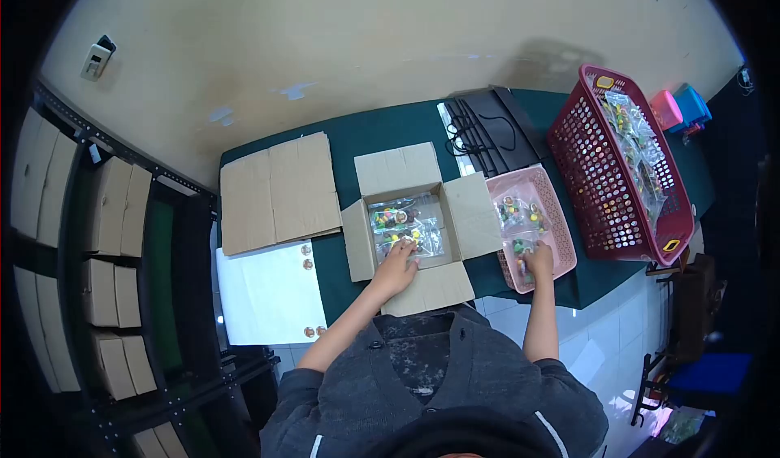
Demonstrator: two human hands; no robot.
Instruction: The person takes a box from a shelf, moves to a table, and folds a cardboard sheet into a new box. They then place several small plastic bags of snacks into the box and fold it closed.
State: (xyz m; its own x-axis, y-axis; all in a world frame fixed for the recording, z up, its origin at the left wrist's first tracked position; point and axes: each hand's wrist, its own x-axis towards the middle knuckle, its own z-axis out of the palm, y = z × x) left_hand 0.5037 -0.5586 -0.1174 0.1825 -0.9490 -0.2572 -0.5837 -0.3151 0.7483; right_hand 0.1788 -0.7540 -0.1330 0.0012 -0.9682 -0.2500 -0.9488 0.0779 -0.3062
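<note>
An open cardboard box (406,188) with its flaps folded out stands in front of me. Inside it lie clear plastic bags (394,218) of small colourful pieces, too small to name. My left hand (396,273) reaches over the near side of the box, fingers stretched out onto the bags. To the right, a pink plastic basket (561,229) holds more bags of the same kind. My right hand (539,261) is inside this basket, its fingers closed on a plastic bag (521,251) near the front end.
Flattened cardboard (280,191) and a white sheet (268,295) with several round copper-coloured items lie at left. A tall maroon basket (597,173) full of bags stands at right. Black items with cables (496,133) lie at the back. Shelves with boxes (114,287) stand far left.
</note>
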